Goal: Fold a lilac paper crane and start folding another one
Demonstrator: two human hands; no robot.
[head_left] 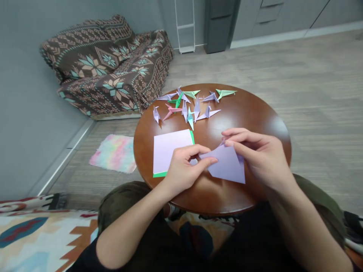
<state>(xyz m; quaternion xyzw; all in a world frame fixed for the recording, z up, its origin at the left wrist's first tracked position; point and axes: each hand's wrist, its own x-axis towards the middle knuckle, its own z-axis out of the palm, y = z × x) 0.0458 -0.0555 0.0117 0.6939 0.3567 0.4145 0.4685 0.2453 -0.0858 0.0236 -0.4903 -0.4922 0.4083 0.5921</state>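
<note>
A partly folded sheet of purple origami paper is held up over the table between both hands. My left hand pinches its left corner, thumb on the near face and fingers behind. At the paper's top edge, my right hand grips a folded flap between thumb and fingertips. Left of the paper lies a stack of square paper, lilac on top with green showing at its edges; my left hand partly covers it. Several folded paper cranes in purple, green, pink and blue are grouped along the far side.
The round brown wooden table stands in front of my knees. Beyond it on the left is a sofa under a patterned cover. A fluffy pastel mat lies on the floor, and grey cabinets line the back.
</note>
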